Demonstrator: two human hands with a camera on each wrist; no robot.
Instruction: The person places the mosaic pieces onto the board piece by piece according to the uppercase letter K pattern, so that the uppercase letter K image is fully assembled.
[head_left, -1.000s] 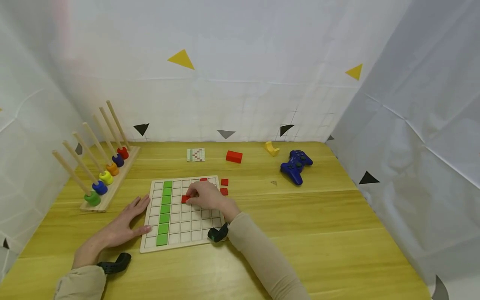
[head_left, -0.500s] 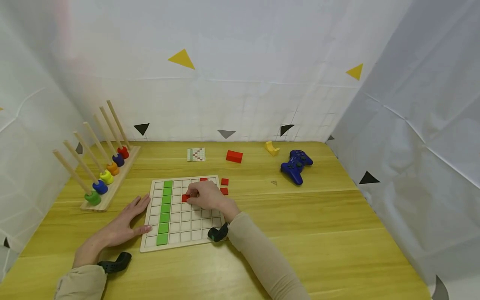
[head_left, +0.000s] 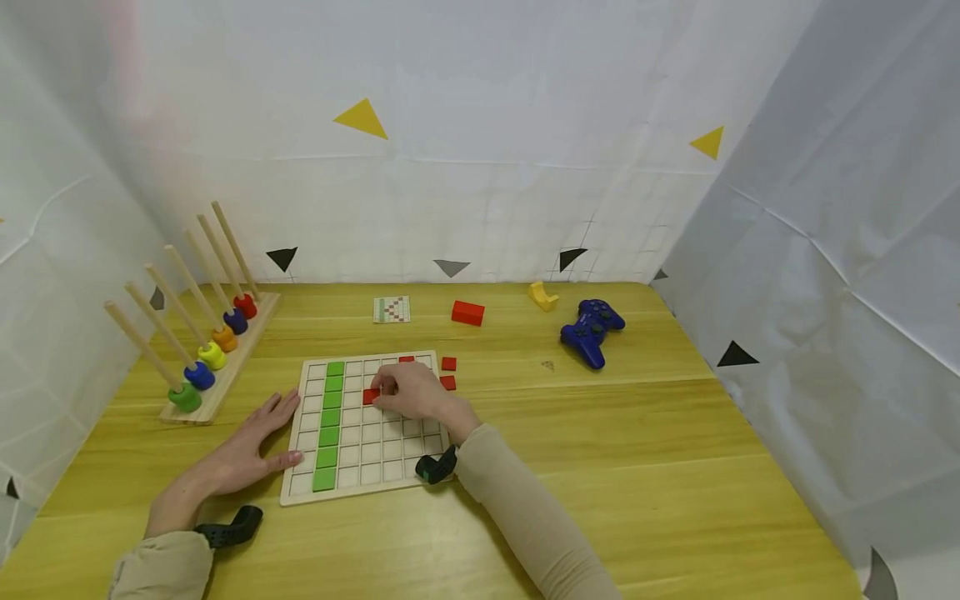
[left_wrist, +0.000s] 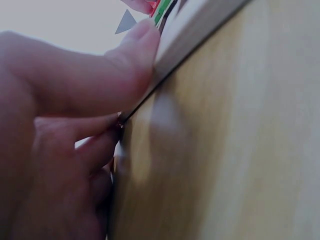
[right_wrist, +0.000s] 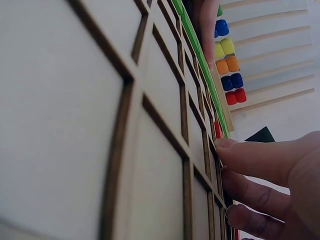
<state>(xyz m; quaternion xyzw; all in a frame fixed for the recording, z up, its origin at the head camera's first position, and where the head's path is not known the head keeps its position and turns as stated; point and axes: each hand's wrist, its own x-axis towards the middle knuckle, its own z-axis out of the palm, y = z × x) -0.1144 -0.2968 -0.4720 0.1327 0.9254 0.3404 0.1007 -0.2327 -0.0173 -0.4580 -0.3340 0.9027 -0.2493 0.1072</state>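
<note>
A wooden grid board (head_left: 370, 475) lies on the table with a column of green tiles (head_left: 329, 417) in its cells. My right hand (head_left: 415, 392) is over the upper part of the board. Its thumb and curled fingers pinch a red square tile (head_left: 371, 397) at a cell; the fingers hide part of it. The right wrist view shows the thumb (right_wrist: 235, 147) at the red tile (right_wrist: 217, 129). My left hand (head_left: 247, 446) lies along the board's left side with fingers extended. The left thumb (left_wrist: 135, 60) rests on the board's edge.
Two loose red tiles (head_left: 448, 364) lie right of the board. Behind it are a pattern card (head_left: 392, 309) and a red block (head_left: 468, 313). A yellow arch piece (head_left: 542, 297) and a blue game controller (head_left: 592, 332) sit farther right. A peg rack (head_left: 247, 346) with colored beads stands left.
</note>
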